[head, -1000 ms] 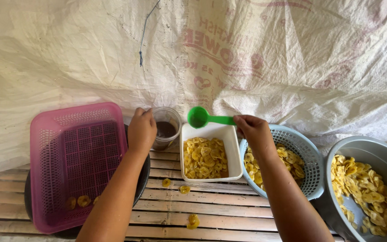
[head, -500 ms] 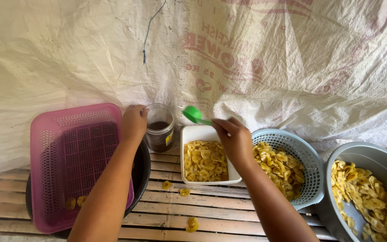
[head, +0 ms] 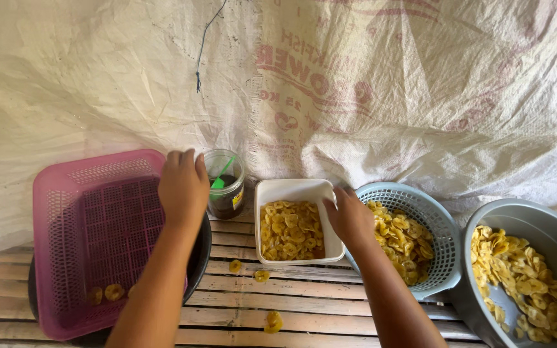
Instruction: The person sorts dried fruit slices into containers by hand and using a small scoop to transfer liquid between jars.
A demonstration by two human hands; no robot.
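My left hand [head: 183, 187] hovers with its fingers stretched out over the back right corner of the pink slotted basket [head: 66, 193], just left of a clear jar [head: 225, 187] of dark liquid. A green scoop [head: 220, 179] stands inside that jar. My right hand [head: 349, 218] lies over the right rim of a white rectangular tub [head: 291, 189] filled with yellow banana chips [head: 288, 229], and its fingers curl on the rim.
A blue-grey mesh basket [head: 443, 225] and a grey basin [head: 536, 216], both with chips, stand to the right. The pink basket rests on a black bowl [head: 200, 254]. Loose chips [head: 272, 320] lie on the bamboo slats. A white woven sack sheet [head: 356, 84] hangs behind.
My right hand carried the green scoop left, dropped it into the jar and came back to the tub's rim. My left hand let go of the jar and spread its fingers.
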